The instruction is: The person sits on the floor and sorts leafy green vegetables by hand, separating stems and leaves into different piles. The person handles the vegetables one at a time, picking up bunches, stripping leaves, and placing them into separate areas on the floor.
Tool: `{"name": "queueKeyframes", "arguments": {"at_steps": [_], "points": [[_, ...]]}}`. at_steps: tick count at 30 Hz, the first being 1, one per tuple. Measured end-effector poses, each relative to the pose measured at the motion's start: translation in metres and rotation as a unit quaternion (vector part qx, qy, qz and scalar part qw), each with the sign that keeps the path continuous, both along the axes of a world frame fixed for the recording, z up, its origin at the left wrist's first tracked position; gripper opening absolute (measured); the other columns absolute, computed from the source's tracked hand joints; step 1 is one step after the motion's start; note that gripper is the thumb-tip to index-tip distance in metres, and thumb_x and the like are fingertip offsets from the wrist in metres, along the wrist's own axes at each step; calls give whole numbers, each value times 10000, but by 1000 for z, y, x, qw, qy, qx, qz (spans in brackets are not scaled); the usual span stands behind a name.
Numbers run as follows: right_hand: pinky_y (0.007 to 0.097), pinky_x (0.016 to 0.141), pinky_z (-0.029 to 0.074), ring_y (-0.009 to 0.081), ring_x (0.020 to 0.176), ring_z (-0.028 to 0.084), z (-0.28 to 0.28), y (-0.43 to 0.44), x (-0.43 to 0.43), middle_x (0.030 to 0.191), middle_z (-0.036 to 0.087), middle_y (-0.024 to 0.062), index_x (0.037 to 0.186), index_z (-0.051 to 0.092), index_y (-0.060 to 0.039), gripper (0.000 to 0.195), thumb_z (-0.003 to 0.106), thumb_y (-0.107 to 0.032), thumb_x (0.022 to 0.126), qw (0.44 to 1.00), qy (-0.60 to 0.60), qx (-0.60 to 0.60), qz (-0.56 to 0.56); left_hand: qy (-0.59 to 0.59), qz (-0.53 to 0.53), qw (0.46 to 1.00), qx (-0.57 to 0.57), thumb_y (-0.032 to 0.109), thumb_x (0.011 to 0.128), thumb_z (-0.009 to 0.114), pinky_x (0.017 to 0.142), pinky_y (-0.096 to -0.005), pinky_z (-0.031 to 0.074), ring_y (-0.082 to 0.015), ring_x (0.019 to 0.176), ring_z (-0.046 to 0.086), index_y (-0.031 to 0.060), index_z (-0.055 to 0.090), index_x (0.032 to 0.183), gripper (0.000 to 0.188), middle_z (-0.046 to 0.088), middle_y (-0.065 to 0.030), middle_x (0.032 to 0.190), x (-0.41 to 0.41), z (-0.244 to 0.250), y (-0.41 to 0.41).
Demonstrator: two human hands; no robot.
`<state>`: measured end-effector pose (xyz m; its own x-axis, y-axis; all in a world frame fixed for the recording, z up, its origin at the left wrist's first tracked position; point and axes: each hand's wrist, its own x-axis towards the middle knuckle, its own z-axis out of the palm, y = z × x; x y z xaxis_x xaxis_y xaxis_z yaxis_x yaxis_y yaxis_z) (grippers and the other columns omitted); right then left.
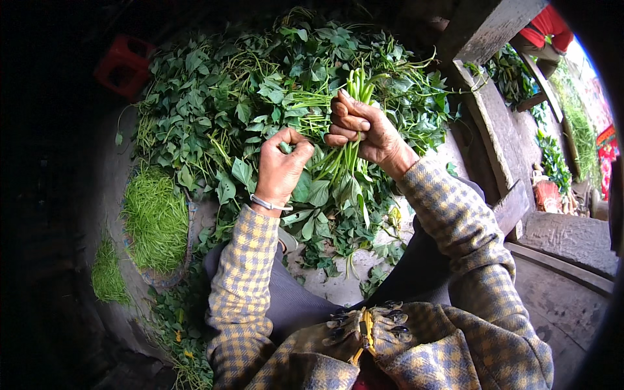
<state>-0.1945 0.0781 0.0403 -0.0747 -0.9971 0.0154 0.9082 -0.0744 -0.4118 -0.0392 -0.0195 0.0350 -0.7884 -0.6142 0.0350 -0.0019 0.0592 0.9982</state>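
My right hand (358, 124) is closed in a fist around a bunch of green leafy stems (360, 87). The stem ends stick up above the fist, and the leaves (348, 187) hang below it. Just left of it, my left hand (285, 163) has its fingers curled and its thumb pressed in. A small green piece (286, 147) shows in that curl, too little of it to name. Under and beyond both hands spreads a large heap of leafy vines (219, 92), which look like sweet potato greens.
At left stands a round basket (189, 234) of thin green shreds (155, 219), with a smaller pile of shreds (108, 273) beside it. A red plastic stool (124, 66) is at the far left. Wooden door-frame beams (487, 122) rise at right; beyond them is a person in red (546, 31).
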Motion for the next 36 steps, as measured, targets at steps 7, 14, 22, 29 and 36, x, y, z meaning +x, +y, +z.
{"name": "queueKeyframes", "arguments": {"at_steps": [7, 14, 22, 29, 36], "points": [[217, 465, 272, 59, 425, 208, 3, 4, -9, 445, 236, -93, 736, 450, -90, 308, 388, -289, 962, 997, -61, -34, 33, 21, 82, 973, 214, 218, 854, 544, 498, -299, 508, -116, 593, 536, 74, 543, 781, 161, 534, -16, 671, 25, 2, -43], [217, 472, 255, 59, 432, 195, 5, 14, -22, 435, 214, -105, 752, 449, -100, 303, 363, -295, 968, 998, -36, -56, 15, -19, 4, 1000, 24, 200, 826, 637, 657, -216, 452, -84, 722, 525, 44, 619, 931, 188, 582, 7, 812, 32, 14, -33], [216, 479, 264, 57, 427, 188, 5, 13, -26, 433, 217, -105, 750, 453, -96, 307, 359, -290, 969, 998, -29, -61, 12, -141, -173, 968, -111, 112, 785, 663, 677, -269, 451, -118, 745, 566, 1, 652, 859, 133, 626, -47, 809, 19, 9, -7], [220, 486, 273, 65, 446, 203, 4, 13, -28, 444, 221, -89, 755, 473, -78, 301, 385, -280, 961, 1000, 3, -31, -2, -145, -143, 940, -275, 95, 727, 662, 643, -300, 445, -223, 683, 575, -2, 638, 809, 129, 584, -103, 735, 20, 10, -13], [220, 486, 285, 69, 453, 213, 3, 11, -25, 445, 225, -84, 749, 474, -74, 305, 396, -284, 957, 1000, 6, -2, -22, -144, -114, 947, -265, 75, 715, 652, 666, -304, 453, -227, 699, 588, -11, 625, 775, 109, 596, -109, 737, 28, 11, -17]]}}
